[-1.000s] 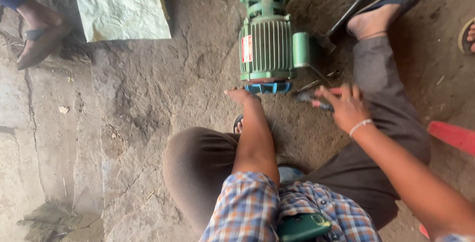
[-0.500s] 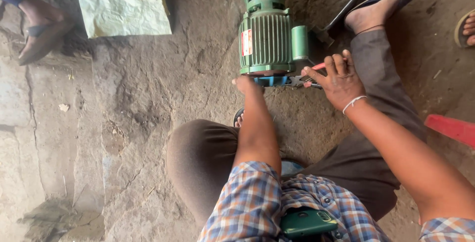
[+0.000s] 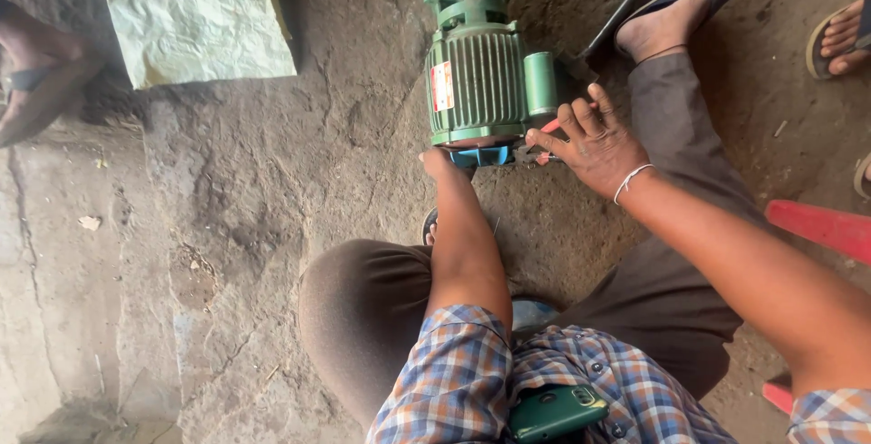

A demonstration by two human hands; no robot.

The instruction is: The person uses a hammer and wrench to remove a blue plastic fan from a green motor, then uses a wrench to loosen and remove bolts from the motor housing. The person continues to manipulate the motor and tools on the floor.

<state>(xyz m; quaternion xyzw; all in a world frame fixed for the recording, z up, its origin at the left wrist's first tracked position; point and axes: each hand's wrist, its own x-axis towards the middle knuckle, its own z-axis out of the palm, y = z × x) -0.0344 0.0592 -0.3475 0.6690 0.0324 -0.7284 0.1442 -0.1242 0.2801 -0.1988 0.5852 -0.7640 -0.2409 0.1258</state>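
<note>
The ribbed green cast-metal electric motor (image 3: 479,77) sits on the far dirt floor (image 3: 227,226), heavy and rigid. The left hand (image 3: 440,163) braces its blue near end cover (image 3: 481,154); how its grip closes, I cannot tell. The right hand (image 3: 594,140) pinches a red-handled tool (image 3: 550,125).

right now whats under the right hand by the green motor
Under the right hand a red-handled tool pokes out toward the green motor; its tip and grip are covered by the fingers.

A small upright rectangular label (image 3: 442,87), red and white, sits on the ribbed side of the green motor (image 3: 481,81). A pale, flat sack (image 3: 195,34) lies on the ground at upper left, well apart from it.
</note>
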